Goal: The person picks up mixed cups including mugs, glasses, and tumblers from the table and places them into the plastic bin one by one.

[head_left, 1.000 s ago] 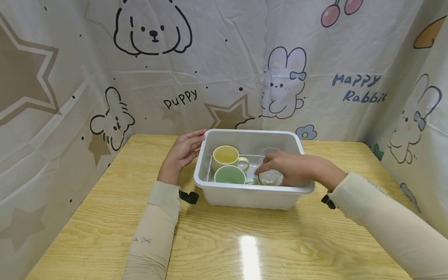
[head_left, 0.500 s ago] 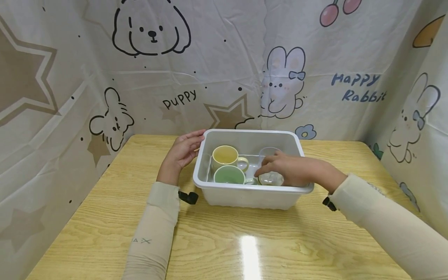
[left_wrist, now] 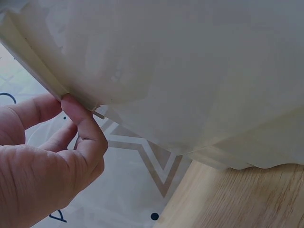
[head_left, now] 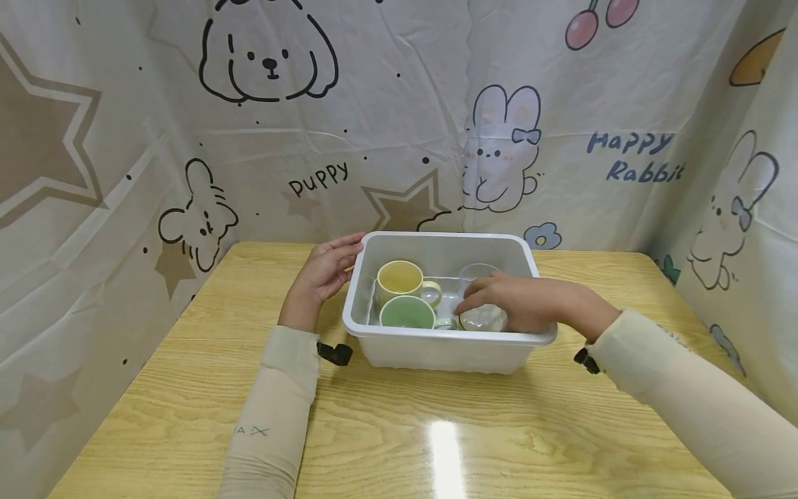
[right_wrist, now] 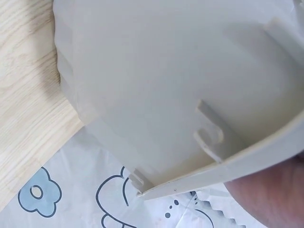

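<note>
A white plastic bin (head_left: 439, 350) stands on the table with a yellow mug (head_left: 399, 278) and a green mug (head_left: 406, 313) in its left half. My left hand (head_left: 321, 277) grips the bin's left rim near the back corner; the left wrist view shows the thumb and a finger at that rim. Inside the right half, my right hand (head_left: 520, 301) reaches over the near wall with curled fingers around a clear glass (head_left: 483, 319). Another clear cup (head_left: 479, 269) stands behind it, partly covered by the hand. In the right wrist view, the bin wall hides the fingers.
The wooden table (head_left: 399, 430) spreads around the bin, with a bright light reflection in front. A printed cloth (head_left: 386, 138) hangs behind the table and along both sides. Hook-like ribs (right_wrist: 211, 135) sit under the bin's rim.
The view shifts very slightly. Both hands keep their places at the bin and the glass; nothing else has visibly moved.
</note>
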`<state>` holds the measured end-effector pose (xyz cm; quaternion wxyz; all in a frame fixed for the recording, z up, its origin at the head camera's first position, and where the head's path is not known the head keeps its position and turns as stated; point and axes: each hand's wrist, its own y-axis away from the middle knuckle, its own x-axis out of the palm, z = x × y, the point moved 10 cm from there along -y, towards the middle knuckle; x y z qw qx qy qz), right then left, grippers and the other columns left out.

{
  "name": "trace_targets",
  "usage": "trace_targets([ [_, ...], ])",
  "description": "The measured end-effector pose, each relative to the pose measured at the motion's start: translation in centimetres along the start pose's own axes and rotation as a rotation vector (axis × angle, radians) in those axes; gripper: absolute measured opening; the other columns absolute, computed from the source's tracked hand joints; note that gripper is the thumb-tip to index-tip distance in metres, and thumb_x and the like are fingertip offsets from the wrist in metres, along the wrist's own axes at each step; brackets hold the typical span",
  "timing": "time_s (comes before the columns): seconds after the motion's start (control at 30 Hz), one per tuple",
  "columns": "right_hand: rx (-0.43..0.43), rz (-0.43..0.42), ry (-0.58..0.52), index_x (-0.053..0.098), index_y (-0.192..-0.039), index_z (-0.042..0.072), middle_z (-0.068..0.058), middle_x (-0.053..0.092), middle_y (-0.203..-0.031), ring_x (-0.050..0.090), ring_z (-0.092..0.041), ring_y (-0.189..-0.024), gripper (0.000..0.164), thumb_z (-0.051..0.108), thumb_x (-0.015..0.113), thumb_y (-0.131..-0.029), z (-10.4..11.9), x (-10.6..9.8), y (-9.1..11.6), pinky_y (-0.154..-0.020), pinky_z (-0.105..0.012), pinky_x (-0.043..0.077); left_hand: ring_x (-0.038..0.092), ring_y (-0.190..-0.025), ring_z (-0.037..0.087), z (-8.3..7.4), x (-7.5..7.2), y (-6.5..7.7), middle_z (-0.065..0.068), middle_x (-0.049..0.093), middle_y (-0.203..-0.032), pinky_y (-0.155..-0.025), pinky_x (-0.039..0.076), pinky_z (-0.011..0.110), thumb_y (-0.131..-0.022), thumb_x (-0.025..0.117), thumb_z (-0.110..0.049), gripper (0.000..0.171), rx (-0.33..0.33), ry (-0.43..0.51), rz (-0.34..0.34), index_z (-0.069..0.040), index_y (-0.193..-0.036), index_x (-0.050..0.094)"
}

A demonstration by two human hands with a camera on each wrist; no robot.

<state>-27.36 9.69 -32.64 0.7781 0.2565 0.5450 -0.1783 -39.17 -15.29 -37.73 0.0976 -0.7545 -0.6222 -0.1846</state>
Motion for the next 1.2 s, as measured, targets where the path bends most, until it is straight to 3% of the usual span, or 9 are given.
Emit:
trace_targets([
  [0.27,-0.014,-0.041,0.026,0.064,-0.139,0.015,-0.009,0.061,-0.138,0.055,-0.033,-0.129,0.064,0.005,0.086,-0.080,-0.1,-0.8,0.2,-0.109,-0.052,0.044,0.067,-0.095,0.014,-0.1,-0.2,-0.2,0.004,0.070,-0.110,-0.079,0.060,0.027,-0.102,0.060,-0.001,0.044,-0.005,-0.024,-0.022,0.004,-0.145,0.052],
  [0.6,0.072,-0.185,-0.036,0.063,-0.139,0.009,-0.013,0.060,-0.142,0.053,-0.038,-0.133,0.047,0.025,0.074,-0.096,-1.6,-2.1,1.5,-0.109,-0.058,0.042,0.068,-0.095,0.015,-0.4,-0.3,-0.2,0.002,0.071,-0.109,-0.078,0.060,0.027,-0.101,0.064,-0.005,0.041,-0.015,-0.096,-0.066,0.003,-0.140,0.057],
  [0.83,0.129,-0.318,-0.016,0.062,-0.140,0.006,-0.018,0.058,-0.141,0.050,-0.041,-0.132,0.045,0.027,0.068,-0.101,-2.4,-2.8,2.1,-0.111,-0.061,0.038,0.066,-0.095,0.014,-1.9,-0.4,0.7,0.002,0.069,-0.109,-0.086,0.057,0.029,-0.101,0.066,-0.011,0.039,0.022,-0.291,-0.117,0.004,-0.137,0.060],
  [1.03,0.160,-0.386,0.004,0.057,-0.144,0.005,-0.021,0.055,-0.143,0.047,-0.042,-0.132,0.052,0.034,0.066,-0.102,-2.0,-3.8,2.2,-0.111,-0.062,0.034,0.065,-0.102,0.016,-3.6,-0.4,2.3,0.012,0.065,-0.122,-0.095,0.056,0.035,-0.103,0.063,-0.013,0.037,0.080,-0.451,-0.146,0.005,-0.134,0.061],
  [1.2,0.244,-0.415,0.001,0.051,-0.150,0.007,-0.023,0.048,-0.149,0.040,-0.048,-0.135,0.059,0.042,0.062,-0.103,-1.7,-4.4,2.5,-0.111,-0.068,0.029,0.060,-0.120,0.031,-4.6,0.1,3.7,0.017,0.062,-0.132,-0.102,0.052,0.047,-0.104,0.063,-0.019,0.036,0.136,-0.715,-0.161,0.002,-0.133,0.064],
])
